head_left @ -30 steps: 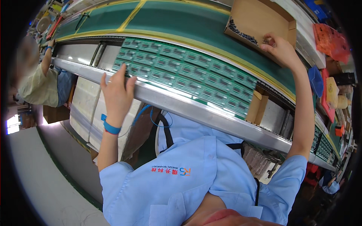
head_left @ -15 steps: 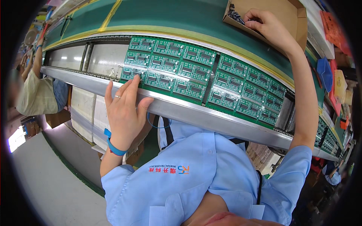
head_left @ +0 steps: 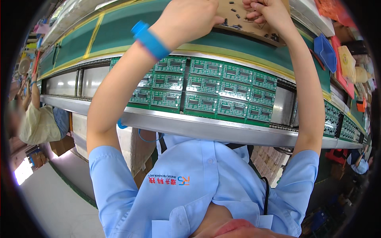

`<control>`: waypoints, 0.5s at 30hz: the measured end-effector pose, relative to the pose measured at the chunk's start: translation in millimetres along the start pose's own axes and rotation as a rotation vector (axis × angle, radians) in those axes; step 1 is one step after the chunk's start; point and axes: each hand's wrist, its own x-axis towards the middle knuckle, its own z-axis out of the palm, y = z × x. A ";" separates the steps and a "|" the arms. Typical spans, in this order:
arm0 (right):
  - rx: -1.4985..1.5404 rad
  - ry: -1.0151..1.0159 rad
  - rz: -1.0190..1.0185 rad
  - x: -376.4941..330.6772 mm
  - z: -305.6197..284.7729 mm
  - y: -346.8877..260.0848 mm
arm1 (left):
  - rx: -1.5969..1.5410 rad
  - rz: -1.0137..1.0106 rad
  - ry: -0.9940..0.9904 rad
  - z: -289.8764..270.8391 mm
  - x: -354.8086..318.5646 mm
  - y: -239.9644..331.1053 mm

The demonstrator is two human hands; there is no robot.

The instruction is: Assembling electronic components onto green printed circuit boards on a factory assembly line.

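My left hand (head_left: 190, 20) reaches over the near left edge of a brown cardboard box (head_left: 254, 31), partly cut off by the picture's upper edge. Its thumb is stretched apart from the fingers, and I see nothing held. Above the same box, my right hand (head_left: 272, 15) has bent fingers drawn together with the thumb; whatever is between them is too small to make out. Small black components (head_left: 274, 37) lie scattered in the box. Below my arms, green circuit board panels (head_left: 238, 91) with black chips sit side by side on a metal rail track; my left forearm hides part of the left panel (head_left: 166, 81).
A silver rail (head_left: 214, 125) runs along the track's near side. Beyond the track is a green work surface (head_left: 119, 35) with yellow tape. On the right stand a blue bin (head_left: 325, 51) and more boards (head_left: 331, 119). Another person (head_left: 43, 119) works at the far left.
My left hand has left the board panel and moved up and right to the box. My right hand stays at the box. The view has shifted, and the panels appear further left.
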 end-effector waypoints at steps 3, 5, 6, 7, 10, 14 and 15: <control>-0.028 -0.002 -0.074 -5.7 -3.2 -1.3 | 0.059 -0.013 0.050 4.8 7.8 15.2; 0.031 -0.048 -0.102 -7.2 -4.7 -7.2 | 0.042 0.034 0.248 13.2 9.8 19.0; 0.031 -0.052 -0.104 -5.0 -5.3 -8.2 | 0.043 0.029 0.247 17.5 18.7 14.3; 0.129 -0.076 -0.088 -3.4 -9.0 -8.4 | -0.035 0.048 0.151 22.6 32.6 7.7; 0.263 -0.104 -0.047 -2.7 -7.0 -18.9 | -0.166 0.080 0.041 32.8 43.8 4.4; 0.161 -0.145 -0.063 -3.5 1.9 -28.7 | -0.245 0.127 -0.003 26.0 36.9 -5.3; 0.183 -0.141 -0.082 -5.1 4.5 -31.0 | -0.245 0.125 -0.004 23.1 32.6 -5.8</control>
